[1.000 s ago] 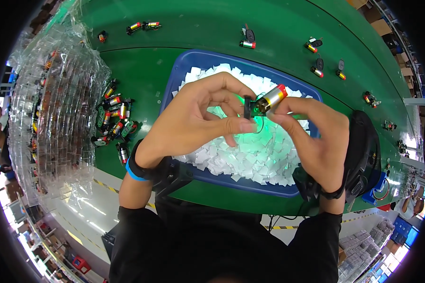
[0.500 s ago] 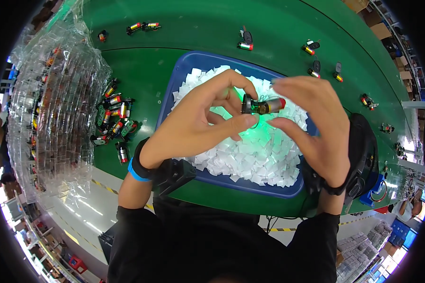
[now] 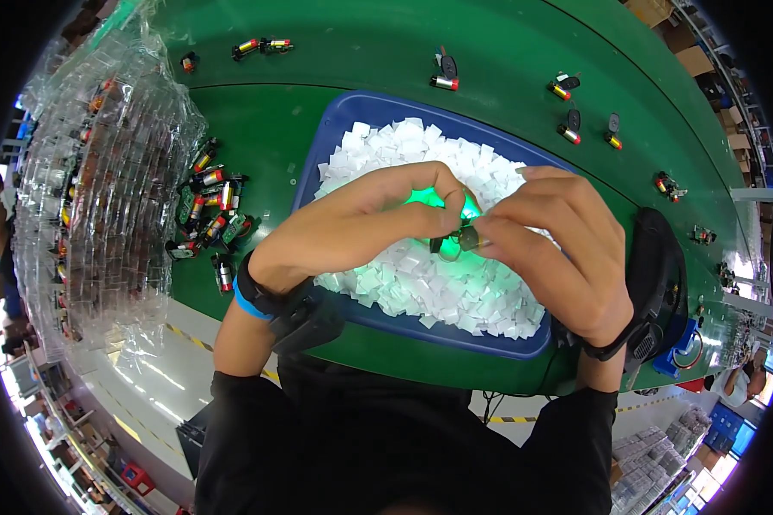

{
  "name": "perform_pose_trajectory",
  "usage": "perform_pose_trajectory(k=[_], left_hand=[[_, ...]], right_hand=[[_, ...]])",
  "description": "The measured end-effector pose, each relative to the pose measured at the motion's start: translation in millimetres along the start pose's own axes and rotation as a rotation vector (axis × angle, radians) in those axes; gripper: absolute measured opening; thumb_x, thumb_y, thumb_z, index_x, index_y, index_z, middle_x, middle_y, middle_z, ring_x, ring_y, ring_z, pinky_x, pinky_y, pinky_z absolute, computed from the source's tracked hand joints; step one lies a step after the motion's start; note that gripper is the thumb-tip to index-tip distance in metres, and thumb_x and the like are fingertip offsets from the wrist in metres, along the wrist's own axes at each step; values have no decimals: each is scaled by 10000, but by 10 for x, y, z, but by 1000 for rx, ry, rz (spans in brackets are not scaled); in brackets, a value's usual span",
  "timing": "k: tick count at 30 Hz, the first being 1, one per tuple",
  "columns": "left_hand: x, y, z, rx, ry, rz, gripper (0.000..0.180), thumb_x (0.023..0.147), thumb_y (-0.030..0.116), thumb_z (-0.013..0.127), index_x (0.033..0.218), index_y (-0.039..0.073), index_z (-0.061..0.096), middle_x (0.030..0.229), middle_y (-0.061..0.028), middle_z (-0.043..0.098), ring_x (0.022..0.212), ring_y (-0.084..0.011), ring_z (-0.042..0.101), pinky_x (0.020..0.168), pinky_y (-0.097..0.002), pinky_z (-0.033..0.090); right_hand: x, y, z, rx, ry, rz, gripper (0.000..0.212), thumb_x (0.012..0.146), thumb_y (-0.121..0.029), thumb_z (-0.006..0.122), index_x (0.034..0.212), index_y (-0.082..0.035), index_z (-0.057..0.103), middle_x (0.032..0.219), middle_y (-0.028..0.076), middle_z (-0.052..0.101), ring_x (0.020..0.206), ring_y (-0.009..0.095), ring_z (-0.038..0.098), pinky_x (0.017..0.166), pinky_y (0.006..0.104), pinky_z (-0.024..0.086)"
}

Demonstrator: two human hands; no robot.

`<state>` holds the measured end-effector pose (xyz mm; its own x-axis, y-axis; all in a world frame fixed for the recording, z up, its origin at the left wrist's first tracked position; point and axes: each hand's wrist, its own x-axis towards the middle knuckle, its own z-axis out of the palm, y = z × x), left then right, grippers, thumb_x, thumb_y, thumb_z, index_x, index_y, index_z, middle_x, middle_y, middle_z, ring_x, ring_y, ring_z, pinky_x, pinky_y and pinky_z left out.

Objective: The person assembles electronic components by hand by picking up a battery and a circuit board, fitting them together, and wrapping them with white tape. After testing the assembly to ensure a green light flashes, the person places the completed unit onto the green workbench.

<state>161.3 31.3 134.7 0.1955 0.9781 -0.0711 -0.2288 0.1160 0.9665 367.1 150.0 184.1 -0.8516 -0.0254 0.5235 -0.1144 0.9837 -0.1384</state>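
Observation:
A small electronic assembly (image 3: 468,238), with a battery-like cylinder, a black part and thin wires, is held between both hands over the blue tray (image 3: 320,142). My left hand (image 3: 352,223) pinches it from the left with thumb and forefinger. From the right, the fingertips of my right hand (image 3: 567,249) close on its cylinder end, covering most of it. Green light shines around the fingers onto the small white square pieces (image 3: 404,287) heaped in the tray.
Similar battery assemblies (image 3: 210,206) lie in a pile left of the tray, beside stacked clear plastic trays (image 3: 103,197). More assemblies (image 3: 444,82) are spread along the green table's (image 3: 352,51) far and right sides. A black object (image 3: 661,275) stands near my right wrist.
My right hand has closed from an open pose and now grips the cylinder end. The assembly has dropped slightly and turned, and my left fingers have shifted on it.

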Motion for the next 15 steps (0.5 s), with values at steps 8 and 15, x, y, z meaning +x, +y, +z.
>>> perform_pose_trajectory(k=[8, 15], left_hand=[[66, -148, 68, 74, 226, 151, 104, 989, 126, 559, 1025, 28, 561, 949, -43, 609, 894, -118, 592, 723, -272, 515], [82, -120, 172, -146, 301, 2, 158, 1009, 70, 521, 1132, 5, 596, 965, -62, 638, 742, -115, 621, 518, -244, 500]], right_hand=[[-23, 3, 101, 15, 33, 27, 350, 636, -64, 852, 957, -22, 718, 947, 106, 702, 873, 286, 665, 848, 472, 585], [10, -70, 155, -129, -75, 19, 342, 663, -36, 808, 988, -20, 701, 1000, 112, 717, 898, 288, 666, 816, 438, 564]])
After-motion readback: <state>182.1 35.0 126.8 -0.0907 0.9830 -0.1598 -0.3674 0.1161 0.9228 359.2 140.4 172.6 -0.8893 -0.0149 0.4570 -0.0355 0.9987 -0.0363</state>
